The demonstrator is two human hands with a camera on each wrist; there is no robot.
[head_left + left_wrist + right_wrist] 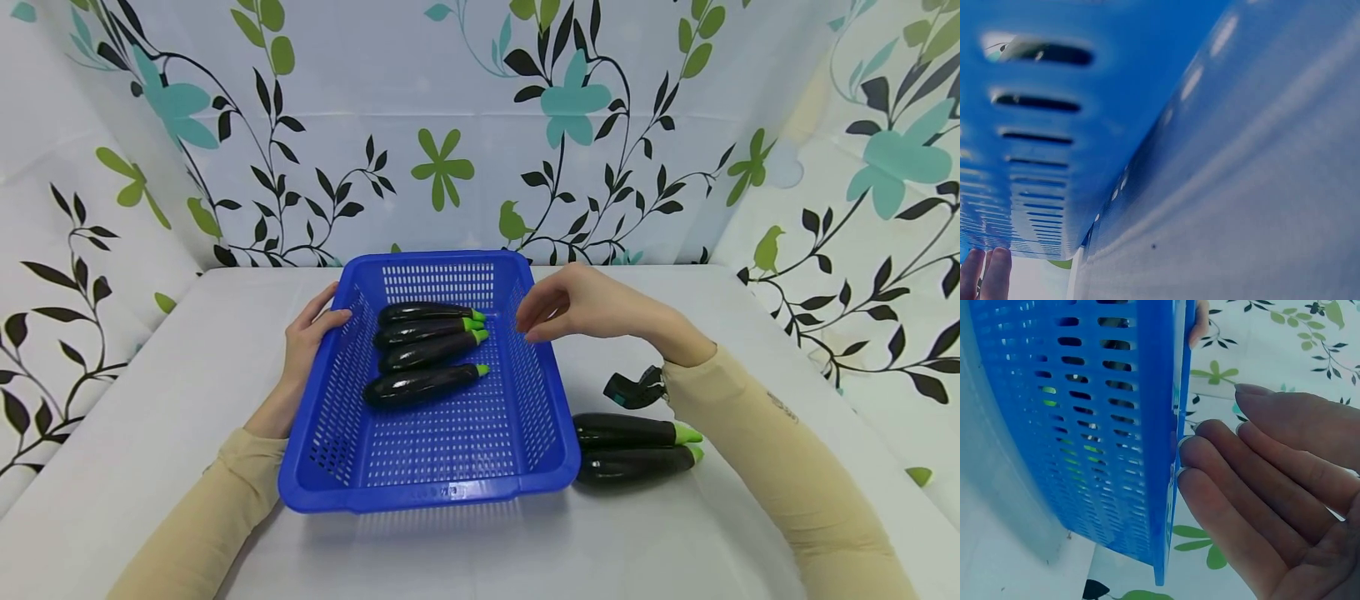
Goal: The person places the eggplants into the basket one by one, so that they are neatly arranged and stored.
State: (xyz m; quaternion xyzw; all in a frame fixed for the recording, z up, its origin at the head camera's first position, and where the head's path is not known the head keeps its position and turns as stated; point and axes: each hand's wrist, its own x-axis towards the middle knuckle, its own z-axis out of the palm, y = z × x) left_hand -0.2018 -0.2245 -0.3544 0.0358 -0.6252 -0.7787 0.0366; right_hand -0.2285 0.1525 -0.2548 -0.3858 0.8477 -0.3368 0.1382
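A blue perforated plastic basket [442, 454] stands on the table, with several dark glossy eggplants [423, 386] lying side by side in it, green stem ends to the right. My left hand [302, 346] grips its left side, thumb over the rim and fingers along the outer wall, where the left wrist view catches the fingertips [997, 275]. Over the basket's right rim hovers my right hand [588, 307], holding nothing. Its fingers are loosely bent and its thumb is apart from them in the right wrist view, close beside the rim.
Two more eggplants [637, 465] lie on the white table [465, 558] just right of the basket, below my right forearm. A black wrist device [633, 389] hangs at the right cuff. Behind and at both sides hangs a leaf-patterned curtain [465, 83].
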